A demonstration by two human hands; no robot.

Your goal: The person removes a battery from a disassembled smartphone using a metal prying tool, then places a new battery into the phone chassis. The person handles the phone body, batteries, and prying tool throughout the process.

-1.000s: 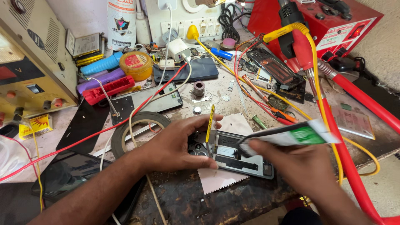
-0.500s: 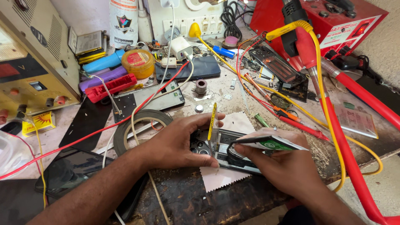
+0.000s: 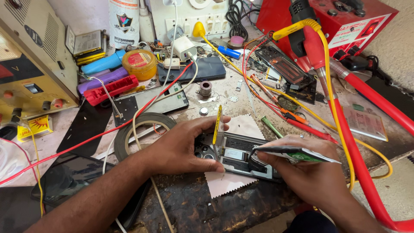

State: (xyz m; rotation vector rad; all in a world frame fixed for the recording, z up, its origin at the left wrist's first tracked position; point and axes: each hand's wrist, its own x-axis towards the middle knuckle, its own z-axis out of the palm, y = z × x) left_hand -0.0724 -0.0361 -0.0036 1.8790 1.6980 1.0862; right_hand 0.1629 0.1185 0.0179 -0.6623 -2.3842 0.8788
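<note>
One opened phone point(image 3: 241, 157), back cover off, lies on one pale cloth point(image 3: 226, 181) at the near edge of the workbench point(image 3: 194, 207). The left hand point(image 3: 181, 149) clamps its camera end, fingers curled over the frame. One yellow pry strip point(image 3: 217, 125) stands upright against it. The right hand point(image 3: 310, 172) pinches one flat green-and-white part point(image 3: 302, 153) above the phone's other end. Nearby: one roll of black tape point(image 3: 144, 131), two further phones point(image 3: 151, 101) point(image 3: 192, 69), one round yellow tin point(image 3: 139, 64), one red station point(image 3: 327, 26).
</note>
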